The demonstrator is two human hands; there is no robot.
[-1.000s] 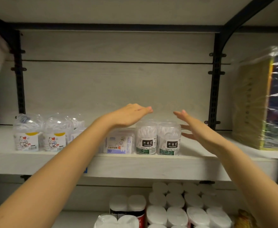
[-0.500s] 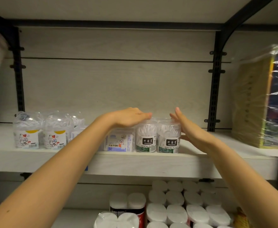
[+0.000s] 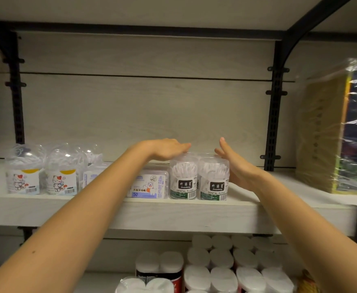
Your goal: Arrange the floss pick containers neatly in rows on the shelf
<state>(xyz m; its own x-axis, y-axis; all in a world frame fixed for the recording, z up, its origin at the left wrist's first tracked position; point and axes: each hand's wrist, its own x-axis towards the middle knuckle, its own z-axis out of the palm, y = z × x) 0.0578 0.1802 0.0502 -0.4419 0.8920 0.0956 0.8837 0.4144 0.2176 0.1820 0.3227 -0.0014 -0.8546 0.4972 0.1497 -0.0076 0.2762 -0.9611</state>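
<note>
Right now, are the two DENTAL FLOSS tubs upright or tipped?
Upright. The left tub and right tub stand on their bases at the shelf edge, labels level and readable.

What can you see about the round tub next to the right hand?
The tub is clear plastic, round, standing upright near the front edge of the shelf. White floss picks fill it. Its label has a black patch, the words DENTAL FLOSS and a green band at the bottom. A twin tub stands against its left side. The right hand, fingers straight, lies against its right side.
</note>
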